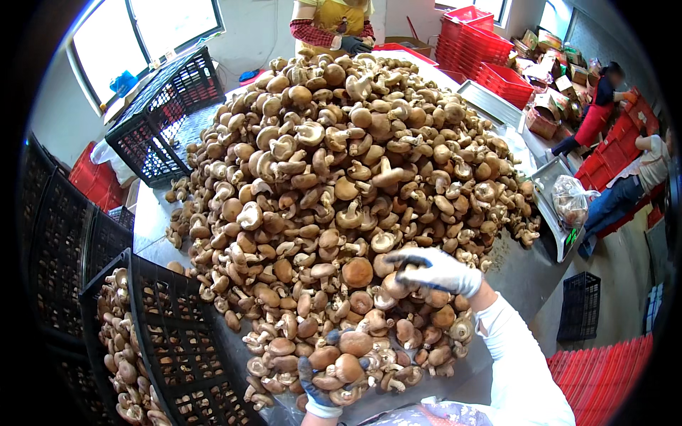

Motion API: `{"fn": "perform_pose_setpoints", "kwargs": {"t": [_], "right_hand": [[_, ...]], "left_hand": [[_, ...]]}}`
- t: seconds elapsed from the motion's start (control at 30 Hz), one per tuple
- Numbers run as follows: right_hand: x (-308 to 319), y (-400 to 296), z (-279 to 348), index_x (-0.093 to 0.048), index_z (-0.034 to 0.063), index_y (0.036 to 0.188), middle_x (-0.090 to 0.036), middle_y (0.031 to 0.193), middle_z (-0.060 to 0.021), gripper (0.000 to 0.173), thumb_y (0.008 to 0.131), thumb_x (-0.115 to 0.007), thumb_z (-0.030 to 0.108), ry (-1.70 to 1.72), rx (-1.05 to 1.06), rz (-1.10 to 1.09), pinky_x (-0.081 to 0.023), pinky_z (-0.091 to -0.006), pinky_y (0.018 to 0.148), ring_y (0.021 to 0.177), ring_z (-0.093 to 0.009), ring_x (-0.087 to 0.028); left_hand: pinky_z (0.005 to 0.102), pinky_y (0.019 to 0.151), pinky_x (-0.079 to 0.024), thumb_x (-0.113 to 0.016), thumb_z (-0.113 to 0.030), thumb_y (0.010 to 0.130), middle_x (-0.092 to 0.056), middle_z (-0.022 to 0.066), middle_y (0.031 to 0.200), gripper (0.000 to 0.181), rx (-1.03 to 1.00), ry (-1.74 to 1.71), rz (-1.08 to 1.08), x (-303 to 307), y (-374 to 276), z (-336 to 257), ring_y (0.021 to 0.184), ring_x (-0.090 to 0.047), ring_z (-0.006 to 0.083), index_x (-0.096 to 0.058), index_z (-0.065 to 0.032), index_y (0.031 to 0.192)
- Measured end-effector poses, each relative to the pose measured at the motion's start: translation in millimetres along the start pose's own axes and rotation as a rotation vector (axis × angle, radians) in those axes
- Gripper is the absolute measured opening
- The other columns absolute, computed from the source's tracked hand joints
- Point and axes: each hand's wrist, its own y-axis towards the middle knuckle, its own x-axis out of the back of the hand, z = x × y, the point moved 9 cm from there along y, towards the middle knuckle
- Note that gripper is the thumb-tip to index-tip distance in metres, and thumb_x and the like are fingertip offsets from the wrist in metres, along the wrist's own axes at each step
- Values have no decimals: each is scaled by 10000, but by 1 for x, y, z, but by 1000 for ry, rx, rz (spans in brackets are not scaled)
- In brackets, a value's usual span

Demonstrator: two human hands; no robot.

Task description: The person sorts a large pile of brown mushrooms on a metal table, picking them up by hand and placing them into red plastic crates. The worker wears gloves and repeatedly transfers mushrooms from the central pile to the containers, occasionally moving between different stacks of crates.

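A large heap of brown shiitake mushrooms (pixel 346 186) covers the metal table (pixel 527 277) in front of me. My left hand (pixel 315 387), in a white glove with dark-coated fingers, is low at the near edge of the heap. Its fingers curl around several mushrooms (pixel 349 367), which partly hide them. My right hand (pixel 439 272), gloved the same way, hovers over the right side of the heap. Its thumb and fingers are apart with nothing seen between them, just above a mushroom cap (pixel 394 287).
At left, a black plastic crate (pixel 181 341) holds mushrooms, beside stacked black crates (pixel 58 250). Another black crate (pixel 160 117) stands on the table's far left. A scale (pixel 554 213) carrying a plastic bag (pixel 570 199) is at right. A gloved person (pixel 333 32) stands opposite; others work at right.
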Motion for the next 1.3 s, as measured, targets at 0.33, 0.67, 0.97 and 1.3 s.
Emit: {"fn": "perform_pose_setpoints", "kwargs": {"t": [0.33,0.67,0.97,1.3], "right_hand": [[118,51,-34,-443,51,1472,-705,1138,-170,758,840,-606,437,-846,-308,-668,-499,-421,961,1098,-333,-655],[70,-7,-64,-491,166,1461,-632,1302,-200,682,854,-604,456,-940,-261,-95,-476,-412,1025,1190,-362,-611],[111,-26,-76,-510,87,1437,-725,1027,-119,729,822,-715,422,-484,-101,-681,-529,-365,903,941,-278,-693],[106,36,-80,-496,104,1423,-613,1325,-107,697,817,-820,221,189,1,-407,-467,-347,1022,1179,-197,-577]], "left_hand": [[507,1062,-477,-535,-650,898,-531,136,1389,809,-86,-117,-51,40,-16,-17,1241,-554,332,-451,-66,1451],[514,1069,-465,-479,-646,928,-537,128,1368,769,-66,-102,-36,46,-12,-10,1232,-549,327,-454,-78,1446],[520,1075,-454,-429,-642,955,-543,121,1348,738,-79,-100,-47,50,-12,-16,1224,-545,321,-457,-89,1441],[526,1074,-451,-368,-631,991,-552,113,1311,693,-73,15,-82,64,-7,2,1199,-546,314,-463,-103,1430]]}}
